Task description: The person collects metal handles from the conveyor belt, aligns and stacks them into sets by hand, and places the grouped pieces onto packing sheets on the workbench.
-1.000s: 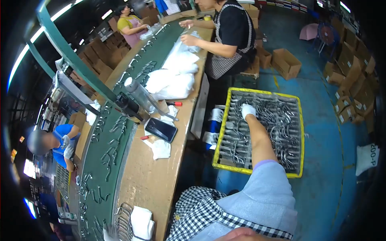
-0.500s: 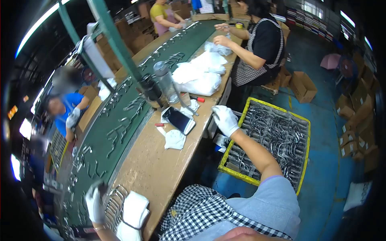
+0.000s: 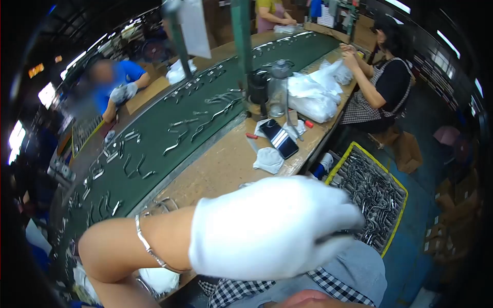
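Observation:
My left hand [image 3: 272,228], in a white glove with a bracelet at the wrist, is raised close to the camera. Its blurred fingers are slightly curled, the thumb stands apart from them, and nothing shows in the hand. Behind it are the brown worktop [image 3: 200,177] and a few curved metal pieces [image 3: 164,205], partly covered. My right hand is not visible; the grey right sleeve [image 3: 359,267] runs behind the left glove. Below the worktop's right side is a yellow-rimmed crate [image 3: 395,226] of metal pieces.
A green conveyor [image 3: 154,138] carries scattered metal pieces. A phone [image 3: 281,139], a clear bottle [image 3: 280,90] and white bags [image 3: 313,97] lie or stand on the worktop. One person [image 3: 393,84] sits at the right; another [image 3: 126,77] works across the belt.
My left hand has risen from the metal pieces at the lower left to just before the camera. My right hand left the crate, came over the worktop's edge and is now hidden.

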Motion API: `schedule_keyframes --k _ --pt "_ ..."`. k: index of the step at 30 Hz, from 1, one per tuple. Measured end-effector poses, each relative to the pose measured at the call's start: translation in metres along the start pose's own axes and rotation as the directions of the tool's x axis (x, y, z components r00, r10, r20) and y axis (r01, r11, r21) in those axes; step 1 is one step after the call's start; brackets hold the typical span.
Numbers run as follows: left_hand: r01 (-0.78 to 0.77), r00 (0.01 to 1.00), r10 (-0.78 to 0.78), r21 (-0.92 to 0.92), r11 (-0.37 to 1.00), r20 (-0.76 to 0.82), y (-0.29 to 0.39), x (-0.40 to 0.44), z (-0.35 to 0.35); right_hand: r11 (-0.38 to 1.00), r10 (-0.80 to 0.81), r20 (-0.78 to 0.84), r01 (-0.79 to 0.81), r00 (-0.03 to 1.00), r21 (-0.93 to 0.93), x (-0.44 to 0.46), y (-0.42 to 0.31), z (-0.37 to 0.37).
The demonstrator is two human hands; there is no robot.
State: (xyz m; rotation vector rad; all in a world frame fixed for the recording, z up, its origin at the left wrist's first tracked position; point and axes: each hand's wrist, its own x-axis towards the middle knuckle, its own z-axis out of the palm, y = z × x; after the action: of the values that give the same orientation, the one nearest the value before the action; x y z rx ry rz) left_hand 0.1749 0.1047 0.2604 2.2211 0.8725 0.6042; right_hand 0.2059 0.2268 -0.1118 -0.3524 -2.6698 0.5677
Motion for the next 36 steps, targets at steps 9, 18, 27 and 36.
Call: schedule_keyframes --k 9,18,27,36 --pt "-0.083 0.941 0.137 0.182 0.980 -0.308 0.006 -0.039 0.007 0.998 -0.042 -0.282 0.027 0.958 -0.058 -0.010 -0.003 -0.001" --pt "0.084 0.906 0.034 0.258 0.963 -0.421 0.012 -0.099 -0.008 0.987 -0.052 -0.092 0.037 0.994 -0.154 0.015 -0.001 -0.004" --pt "0.212 0.832 -0.022 0.281 0.936 -0.554 0.004 -0.139 -0.017 0.953 -0.303 -0.228 0.301 0.925 -0.044 0.091 -0.061 -0.022" --pt "0.556 0.779 -0.373 0.280 0.783 -0.504 -0.073 -0.167 0.012 0.888 -0.436 -0.030 0.435 0.900 0.149 0.256 -0.121 0.033"
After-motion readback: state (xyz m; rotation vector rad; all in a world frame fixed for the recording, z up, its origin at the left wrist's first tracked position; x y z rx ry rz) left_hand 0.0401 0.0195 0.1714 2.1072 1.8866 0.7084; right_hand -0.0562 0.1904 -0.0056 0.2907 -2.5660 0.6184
